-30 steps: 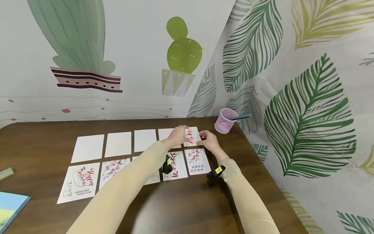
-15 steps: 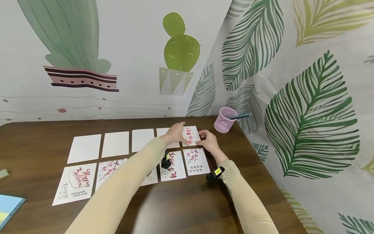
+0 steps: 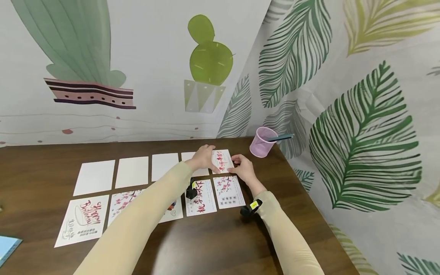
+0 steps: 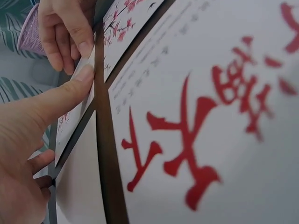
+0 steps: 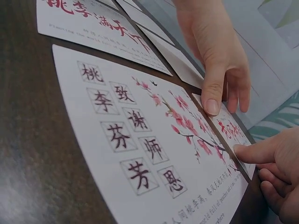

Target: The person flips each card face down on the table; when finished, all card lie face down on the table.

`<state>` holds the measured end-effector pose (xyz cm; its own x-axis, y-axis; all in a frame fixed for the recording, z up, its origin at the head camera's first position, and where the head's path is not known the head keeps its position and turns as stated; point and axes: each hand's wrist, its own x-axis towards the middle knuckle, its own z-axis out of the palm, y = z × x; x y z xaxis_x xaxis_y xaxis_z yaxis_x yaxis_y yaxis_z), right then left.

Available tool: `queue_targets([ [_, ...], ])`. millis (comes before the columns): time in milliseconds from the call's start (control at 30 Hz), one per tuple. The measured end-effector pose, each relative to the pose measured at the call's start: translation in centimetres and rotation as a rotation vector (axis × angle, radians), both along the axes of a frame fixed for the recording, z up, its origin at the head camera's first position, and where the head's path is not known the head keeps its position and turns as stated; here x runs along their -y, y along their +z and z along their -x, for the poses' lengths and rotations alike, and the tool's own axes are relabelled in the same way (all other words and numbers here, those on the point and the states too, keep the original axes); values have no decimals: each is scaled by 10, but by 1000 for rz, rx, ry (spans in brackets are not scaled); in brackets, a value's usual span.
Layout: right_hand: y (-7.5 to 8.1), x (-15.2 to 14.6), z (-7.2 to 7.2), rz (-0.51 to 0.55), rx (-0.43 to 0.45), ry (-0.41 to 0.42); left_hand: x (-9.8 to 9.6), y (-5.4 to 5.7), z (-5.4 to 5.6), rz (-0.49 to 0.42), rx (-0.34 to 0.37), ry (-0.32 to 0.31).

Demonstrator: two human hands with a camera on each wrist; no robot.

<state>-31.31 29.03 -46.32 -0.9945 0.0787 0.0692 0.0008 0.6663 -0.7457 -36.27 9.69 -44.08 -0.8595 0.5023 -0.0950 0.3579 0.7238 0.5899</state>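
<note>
In the head view, a white card with red writing [image 3: 221, 162] lies at the right end of the back row. My left hand [image 3: 203, 157] is at its left side, the thumb [image 4: 70, 95] stretched along the near edge and the fingers by the far corner. From the right, my right hand [image 3: 244, 168] touches the card, its thumb [image 5: 250, 151] at the near right corner and its other fingers bent beside the edge. Just in front lie a blossom card [image 3: 229, 192] and a card with large red characters [image 3: 201, 197]. A blank card [image 3: 189, 156] is partly under my left hand.
More blank cards [image 3: 94, 177] continue the back row leftward. The front row holds a birthday card [image 3: 82, 220] and others partly hidden by my left sleeve. A pink mesh cup [image 3: 262, 144] with pencils stands at the back right; a blue item [image 3: 7, 246] lies at the left edge.
The head view has shifted a little, so the cards sit slightly further left. Both hands stay at the same card, with only slight shifts at its edges.
</note>
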Motion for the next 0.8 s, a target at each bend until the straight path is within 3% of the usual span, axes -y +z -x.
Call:
queue_targets([
  [233,-2,0,-2,4,-15,-11,-4,-1,8,-24,-7,-7],
  [467,-2,-1,-4,14,-15,-21,-6,2,8,-221,25,60],
  [633,-2,0,-3,22,-18,-22,-8,-1,11,-307,54,88],
  [800,-4,0,0,34,-18,-28,-8,-1,10,-429,140,182],
])
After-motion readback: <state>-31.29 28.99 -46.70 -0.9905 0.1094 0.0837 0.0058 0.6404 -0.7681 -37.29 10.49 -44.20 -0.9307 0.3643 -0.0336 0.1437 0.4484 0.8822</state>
